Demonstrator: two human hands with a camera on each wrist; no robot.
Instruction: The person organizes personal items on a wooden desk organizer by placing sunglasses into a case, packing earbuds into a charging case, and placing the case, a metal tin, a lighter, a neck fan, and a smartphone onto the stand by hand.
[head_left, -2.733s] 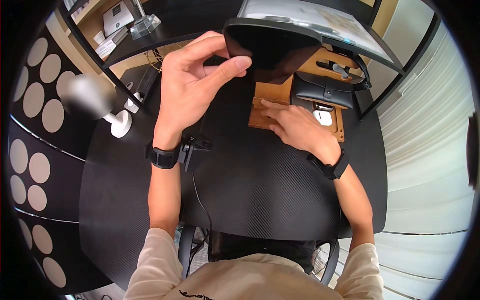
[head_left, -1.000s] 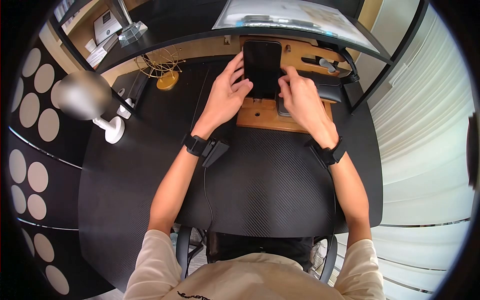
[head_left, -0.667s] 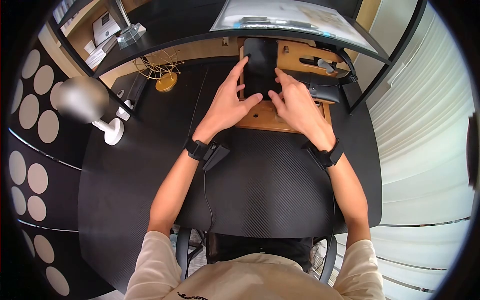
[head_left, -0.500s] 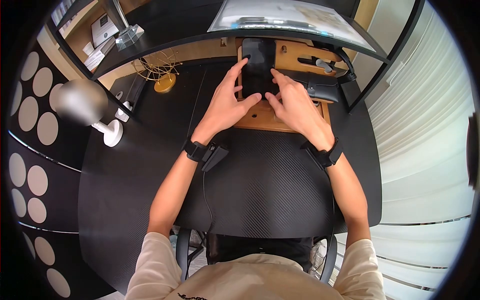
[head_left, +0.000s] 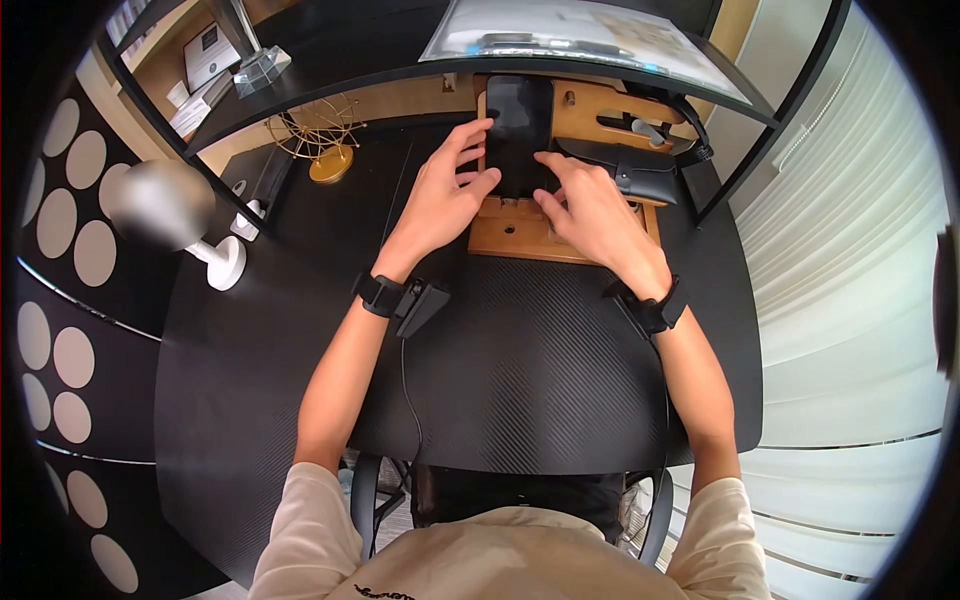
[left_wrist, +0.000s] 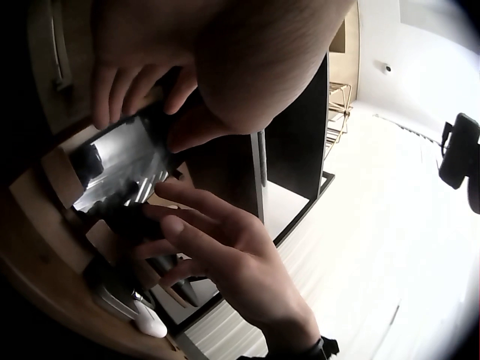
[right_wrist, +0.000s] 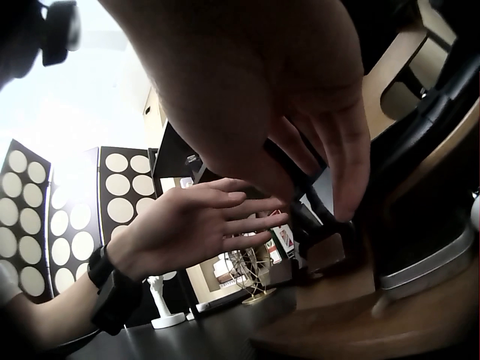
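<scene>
A black phone (head_left: 518,135) stands upright, leaning back on a wooden stand (head_left: 500,240) at the rear of the desk. The left hand (head_left: 440,200) is at its left side, fingers relaxed and near the edge; contact is unclear. On the other side is the right hand (head_left: 600,215), its fingers loosely bent by the phone's lower right edge. In the left wrist view, the phone's screen (left_wrist: 124,161) shows reflections between the left hand (left_wrist: 150,82) and the right hand (left_wrist: 232,262). The right wrist view shows the left hand (right_wrist: 195,225) with straight fingers.
A black leather case (head_left: 640,172) lies on the stand's right part. Above runs a black shelf holding a clear folder (head_left: 590,40). To the left are a gold wire ornament (head_left: 328,160) and a white lamp-like object (head_left: 227,262). White earbuds case (left_wrist: 151,322) shows in the left wrist view.
The phone went from being held up by the left hand to standing on the wooden stand. Both hands came to its sides; lately the left hand shifted slightly left, away from its lower edge.
</scene>
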